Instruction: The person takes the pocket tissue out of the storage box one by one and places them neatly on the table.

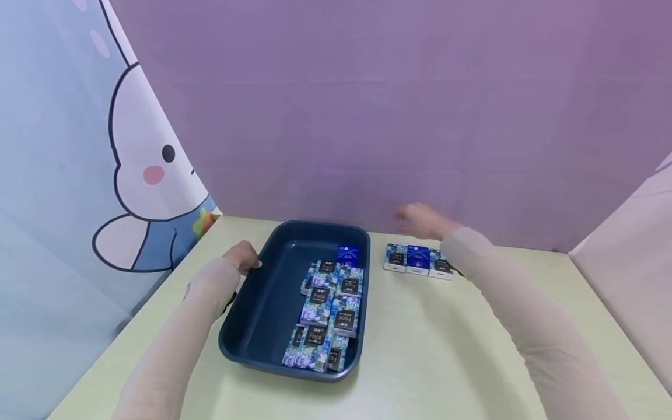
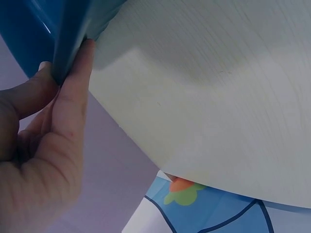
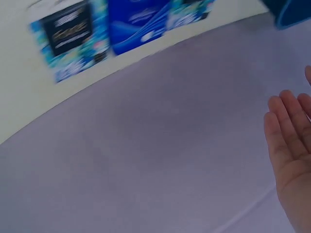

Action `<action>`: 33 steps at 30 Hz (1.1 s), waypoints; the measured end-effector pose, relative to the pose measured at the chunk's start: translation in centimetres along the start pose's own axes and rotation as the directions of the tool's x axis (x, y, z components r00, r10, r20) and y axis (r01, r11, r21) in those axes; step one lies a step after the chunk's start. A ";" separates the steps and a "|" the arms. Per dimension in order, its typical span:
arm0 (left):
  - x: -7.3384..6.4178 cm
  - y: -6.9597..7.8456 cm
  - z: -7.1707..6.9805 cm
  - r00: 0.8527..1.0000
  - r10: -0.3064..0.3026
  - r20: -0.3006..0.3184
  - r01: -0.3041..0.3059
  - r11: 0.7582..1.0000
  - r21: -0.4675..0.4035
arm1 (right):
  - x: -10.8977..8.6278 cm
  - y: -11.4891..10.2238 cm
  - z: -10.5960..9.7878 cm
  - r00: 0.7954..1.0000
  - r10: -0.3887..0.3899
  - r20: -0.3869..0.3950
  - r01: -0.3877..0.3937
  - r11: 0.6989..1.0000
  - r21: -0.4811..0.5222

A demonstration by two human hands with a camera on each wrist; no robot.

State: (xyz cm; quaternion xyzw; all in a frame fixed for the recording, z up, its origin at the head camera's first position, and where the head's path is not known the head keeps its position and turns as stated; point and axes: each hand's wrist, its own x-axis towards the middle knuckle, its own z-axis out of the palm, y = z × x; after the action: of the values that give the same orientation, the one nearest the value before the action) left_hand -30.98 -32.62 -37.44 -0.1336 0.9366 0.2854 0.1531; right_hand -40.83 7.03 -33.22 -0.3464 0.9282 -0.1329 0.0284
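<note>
My left hand (image 1: pixel 243 256) grips the left rim of a dark blue plastic bin (image 1: pixel 266 315), thumb on the inside and fingers along the outside wall in the left wrist view. Several flower-printed tissue packs (image 1: pixel 317 305) lie stacked along the bin's right side, with a plain blue tissue pack (image 1: pixel 347 255) near the far end. To the right of the bin, a row of three tissue packs sits on the table: a blue one (image 1: pixel 417 258) between two floral ones. Over this row hovers my right hand (image 1: pixel 420 221), its palm bare and fingers extended in the right wrist view.
The pale wooden table (image 1: pixel 409 350) meets a purple cloth backdrop (image 1: pixel 388 128) just behind the bin and packs. A light blue curtain with a cartoon rabbit (image 1: pixel 152 157) hangs on the left, and a pale cloth (image 1: pixel 630 233) on the right.
</note>
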 end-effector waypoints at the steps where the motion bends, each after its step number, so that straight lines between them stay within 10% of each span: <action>1: 0.0 0.0 0.0 1.000 0.001 -0.001 -0.001 1.000 -0.006 | 0.2 -0.5 0.2 1.000 -0.005 0.008 0.005 1.000 0.000; 21: -1.0 0.9 0.4 1.000 0.001 -0.031 -0.001 1.000 0.008 | 4.6 -6.3 5.0 0.994 -0.017 0.104 0.020 1.000 -0.023; 33: 2.4 -0.8 0.8 1.000 -0.006 -0.006 0.006 1.000 0.022 | 6.0 -7.7 7.8 0.978 0.036 0.207 -0.004 0.988 -0.153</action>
State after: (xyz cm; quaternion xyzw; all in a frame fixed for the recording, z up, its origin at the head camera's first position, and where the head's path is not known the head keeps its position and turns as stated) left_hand -32.75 -33.21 -39.41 -0.1354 0.9397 0.2745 0.1528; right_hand -39.35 -4.19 -38.48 -0.3504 0.9308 -0.0245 0.1009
